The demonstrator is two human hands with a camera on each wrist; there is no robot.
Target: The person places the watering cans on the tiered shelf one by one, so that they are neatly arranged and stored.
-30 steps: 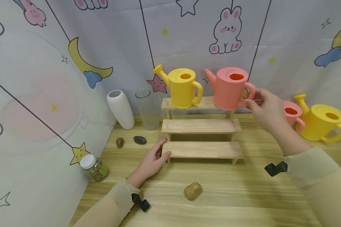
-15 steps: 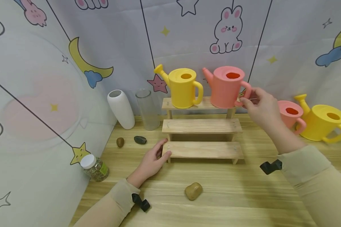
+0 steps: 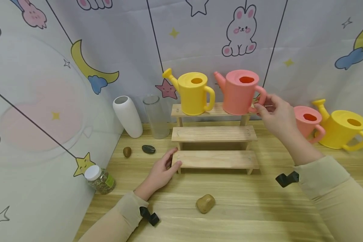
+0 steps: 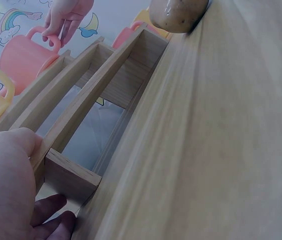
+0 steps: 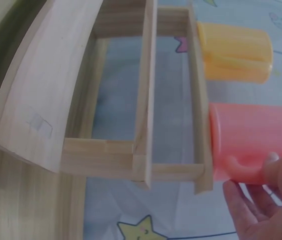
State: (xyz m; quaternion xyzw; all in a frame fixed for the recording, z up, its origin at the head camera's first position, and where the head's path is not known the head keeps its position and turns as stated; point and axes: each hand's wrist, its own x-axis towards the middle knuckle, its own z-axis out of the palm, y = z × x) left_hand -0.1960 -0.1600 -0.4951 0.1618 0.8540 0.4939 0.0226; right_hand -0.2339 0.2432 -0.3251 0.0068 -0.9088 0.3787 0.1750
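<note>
A three-step wooden stand stands on the table against the back cloth. On its top step sits a yellow watering can, and to the right of that a pink watering can, spout pointing left. My right hand holds the pink can by the lower part of its handle; in the right wrist view the can's base meets the top step. With my left hand I grip the left end of the lowest step, thumb over the board and fingers at its side.
A second pink watering can and another yellow one stand at the right. Left of the stand are a white vase, a glass vase, two small stones and a jar. A brown stone lies in front.
My right hand has shifted the pink watering can a little left along the top step, mostly in the first half second. My left hand has stayed on the stand.
</note>
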